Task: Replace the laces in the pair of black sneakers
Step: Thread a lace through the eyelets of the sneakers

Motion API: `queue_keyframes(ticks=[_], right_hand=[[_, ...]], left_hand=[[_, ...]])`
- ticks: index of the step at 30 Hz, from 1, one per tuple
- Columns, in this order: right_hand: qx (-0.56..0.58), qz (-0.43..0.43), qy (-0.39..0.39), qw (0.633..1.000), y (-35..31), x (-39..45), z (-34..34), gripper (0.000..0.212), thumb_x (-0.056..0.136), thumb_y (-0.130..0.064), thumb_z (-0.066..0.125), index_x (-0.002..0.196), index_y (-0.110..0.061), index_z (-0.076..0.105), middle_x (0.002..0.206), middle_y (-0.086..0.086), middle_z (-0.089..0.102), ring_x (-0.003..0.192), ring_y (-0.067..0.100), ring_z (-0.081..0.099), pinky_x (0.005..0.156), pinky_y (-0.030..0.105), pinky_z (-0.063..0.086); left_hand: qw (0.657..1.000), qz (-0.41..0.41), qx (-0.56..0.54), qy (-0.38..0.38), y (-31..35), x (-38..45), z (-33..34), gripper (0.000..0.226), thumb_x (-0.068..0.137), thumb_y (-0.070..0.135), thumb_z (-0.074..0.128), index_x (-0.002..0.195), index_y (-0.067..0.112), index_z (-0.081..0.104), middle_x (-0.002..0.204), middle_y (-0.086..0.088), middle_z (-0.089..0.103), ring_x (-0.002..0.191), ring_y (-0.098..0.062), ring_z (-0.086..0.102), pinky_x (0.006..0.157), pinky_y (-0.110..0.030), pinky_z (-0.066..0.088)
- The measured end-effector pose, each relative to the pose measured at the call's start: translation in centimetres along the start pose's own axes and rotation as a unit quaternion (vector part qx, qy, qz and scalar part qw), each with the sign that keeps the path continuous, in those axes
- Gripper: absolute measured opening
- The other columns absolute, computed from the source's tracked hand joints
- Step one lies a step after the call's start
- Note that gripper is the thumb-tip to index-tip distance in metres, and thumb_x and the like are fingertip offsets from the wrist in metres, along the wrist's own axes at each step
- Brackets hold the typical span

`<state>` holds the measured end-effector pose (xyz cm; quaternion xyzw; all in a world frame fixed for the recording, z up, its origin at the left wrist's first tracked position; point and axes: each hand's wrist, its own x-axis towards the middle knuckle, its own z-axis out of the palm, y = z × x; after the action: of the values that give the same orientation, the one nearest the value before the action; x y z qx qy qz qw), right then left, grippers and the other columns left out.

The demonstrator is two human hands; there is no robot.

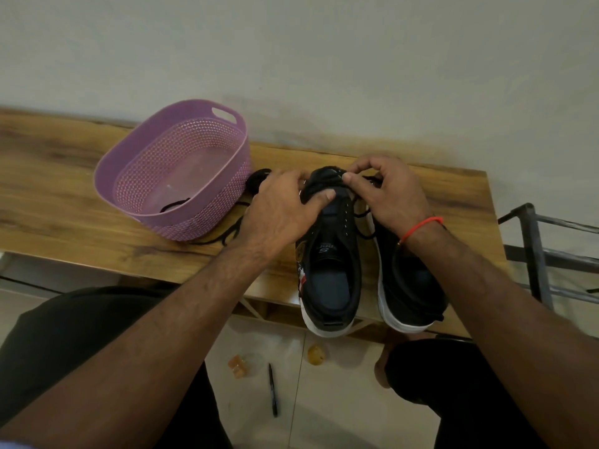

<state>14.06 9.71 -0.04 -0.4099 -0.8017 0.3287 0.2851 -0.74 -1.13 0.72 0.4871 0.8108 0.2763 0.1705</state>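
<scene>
Gripping sneaker (330,254) toe, both hands.

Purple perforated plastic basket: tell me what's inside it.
Inside the purple perforated plastic basket, a short piece of black lace lies on the bottom near the front wall. That near wall hides where the lace continues.

The left hand (278,205) covers the toe side of the left sneaker (330,254). The right forearm hides much of the right sneaker (411,286). A metal rack (534,247) is cut off at the frame's right edge.
</scene>
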Motion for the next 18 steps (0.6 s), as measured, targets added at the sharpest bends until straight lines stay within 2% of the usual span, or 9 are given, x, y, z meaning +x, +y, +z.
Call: queue_keyframes(ticks=[2, 4, 6, 8, 10, 13, 16, 18], right_hand=[[-0.011, 0.003, -0.008, 1.0, 0.0, -0.1, -0.2, 0.005, 0.091, -0.024, 0.071, 0.096, -0.023, 0.072, 0.1, -0.009, 0.066, 0.088, 0.001, 0.056, 0.075, 0.009, 0.04], [-0.017, -0.011, -0.031, 0.999, -0.3, -0.6, -0.1, 0.007, 0.091, -0.021, 0.071, 0.097, -0.022, 0.073, 0.093, -0.012, 0.067, 0.084, -0.004, 0.058, 0.074, 0.003, 0.043], [-0.042, -0.035, -0.057, 0.997, -0.4, -1.0, 0.2, 0.01, 0.091, -0.019, 0.071, 0.1, -0.02, 0.075, 0.091, -0.012, 0.068, 0.085, 0.0, 0.06, 0.081, 0.009, 0.048], [-0.071, -0.053, -0.084, 0.993, -0.5, -1.4, 0.6, 0.013, 0.091, -0.019, 0.07, 0.104, -0.019, 0.075, 0.094, -0.011, 0.068, 0.09, 0.002, 0.06, 0.085, 0.015, 0.048], [-0.087, -0.064, -0.104, 0.989, -0.6, -1.5, 0.9, 0.014, 0.092, -0.021, 0.07, 0.105, -0.019, 0.075, 0.095, -0.012, 0.067, 0.091, 0.001, 0.057, 0.083, 0.008, 0.042], [-0.104, -0.072, -0.131, 0.983, -0.8, -1.4, 1.2, 0.012, 0.091, -0.026, 0.071, 0.101, -0.021, 0.075, 0.092, -0.012, 0.066, 0.087, 0.001, 0.057, 0.074, 0.0, 0.034], [-0.101, -0.085, -0.148, 0.98, -1.0, -1.4, 1.6, 0.008, 0.09, -0.028, 0.072, 0.093, -0.021, 0.073, 0.085, -0.01, 0.066, 0.083, 0.006, 0.058, 0.076, 0.013, 0.041], [-0.108, -0.101, -0.163, 0.975, -1.0, -1.3, 2.0, 0.006, 0.089, -0.026, 0.073, 0.091, -0.02, 0.072, 0.085, -0.008, 0.066, 0.082, 0.009, 0.058, 0.081, 0.025, 0.046]], left_hand=[[0.996, -0.037, 0.041, -0.07, 0.1, -0.1, 0.6, 0.066, 0.089, 0.06, 0.066, 0.141, 0.021, 0.052, 0.14, -0.005, 0.051, 0.125, -0.019, 0.051, 0.091, -0.031, 0.043], [0.993, -0.059, 0.034, -0.099, 0.2, -0.1, 0.8, 0.058, 0.092, 0.056, 0.064, 0.136, 0.019, 0.056, 0.134, -0.004, 0.055, 0.111, -0.014, 0.056, 0.077, -0.022, 0.044], [0.99, -0.081, -0.003, -0.113, 0.4, -0.3, 0.5, 0.045, 0.098, 0.044, 0.062, 0.134, 0.017, 0.059, 0.118, 0.001, 0.063, 0.086, -0.006, 0.061, 0.055, -0.015, 0.045], [0.985, -0.106, -0.045, -0.128, 0.2, -0.4, -0.2, 0.042, 0.1, 0.035, 0.061, 0.137, 0.016, 0.058, 0.116, 0.001, 0.066, 0.079, -0.008, 0.066, 0.047, -0.018, 0.049], [0.977, -0.132, -0.089, -0.143, -0.3, -0.6, -1.0, 0.043, 0.101, 0.028, 0.061, 0.142, 0.018, 0.055, 0.118, -0.002, 0.068, 0.083, -0.014, 0.071, 0.048, -0.021, 0.052], [0.957, -0.17, -0.159, -0.174, -1.1, -1.0, -1.9, 0.046, 0.099, 0.02, 0.063, 0.144, 0.023, 0.053, 0.108, 0.001, 0.071, 0.08, -0.011, 0.073, 0.053, -0.025, 0.052], [0.937, -0.2, -0.206, -0.196, -1.7, -1.0, -2.4, 0.063, 0.094, 0.013, 0.067, 0.149, 0.03, 0.043, 0.108, 0.003, 0.074, 0.073, -0.008, 0.074, 0.058, -0.029, 0.051], [0.927, -0.213, -0.225, -0.211, -2.0, -0.8, -2.5, 0.068, 0.092, 0.01, 0.068, 0.15, 0.032, 0.041, 0.11, 0.002, 0.074, 0.079, -0.011, 0.075, 0.061, -0.032, 0.053]])
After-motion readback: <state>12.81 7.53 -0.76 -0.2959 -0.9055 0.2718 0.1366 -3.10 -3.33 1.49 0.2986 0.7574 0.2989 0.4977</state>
